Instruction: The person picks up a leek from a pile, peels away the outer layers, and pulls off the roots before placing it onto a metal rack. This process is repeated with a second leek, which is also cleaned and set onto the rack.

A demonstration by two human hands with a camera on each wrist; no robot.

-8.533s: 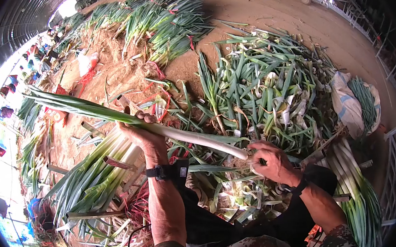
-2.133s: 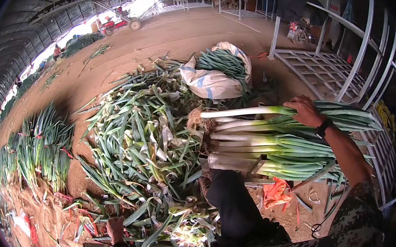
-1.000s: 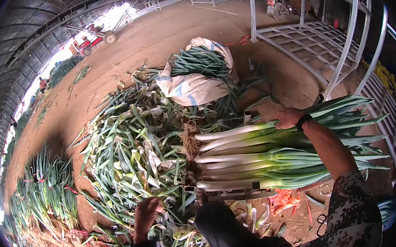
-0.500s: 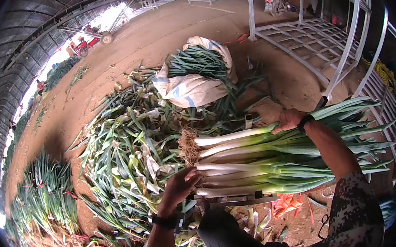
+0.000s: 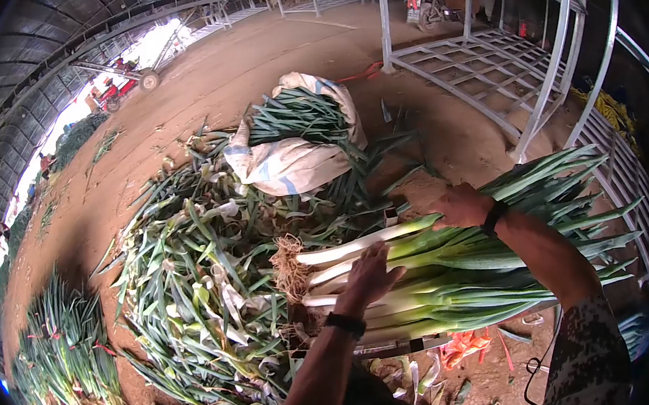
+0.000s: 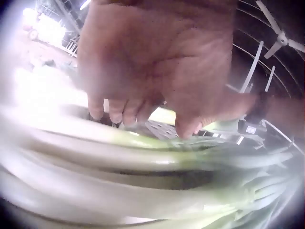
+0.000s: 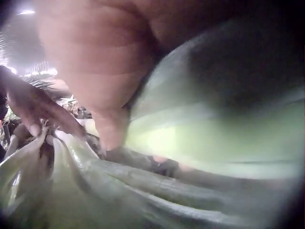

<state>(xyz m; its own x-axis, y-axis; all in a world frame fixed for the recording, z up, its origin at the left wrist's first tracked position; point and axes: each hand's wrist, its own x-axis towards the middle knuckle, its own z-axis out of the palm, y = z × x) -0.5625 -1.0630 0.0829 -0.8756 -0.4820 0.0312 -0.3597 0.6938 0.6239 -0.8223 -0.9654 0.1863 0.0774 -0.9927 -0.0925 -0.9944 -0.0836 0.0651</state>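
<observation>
A row of long green onions (image 5: 420, 302) lies side by side, white shafts to the left and green leaves to the right. The right hand (image 5: 462, 206) grips the farthest green onion (image 5: 360, 243) where its white turns green. Fingertips show beneath that onion in the right wrist view. My left hand (image 5: 367, 276) reaches across the white shafts with its fingers extended and thumb apart. In the left wrist view, the left fingers (image 6: 116, 112) point down at the far side of the row. Brown roots (image 5: 290, 268) hang at the shaft ends.
A heap of stripped leaves (image 5: 200, 292) lies left of the row. Behind it stands a white sack (image 5: 290, 165) stuffed with green leaves. Tied onion bundles (image 5: 65, 344) are at far left. A metal frame (image 5: 485, 85) stands back right; an orange bag (image 5: 463, 348) lies near the row.
Earlier, the left hand held up one green onion; the right hand then had it over the row. Now it lies there, and the left hand has moved from lower left onto the shafts.
</observation>
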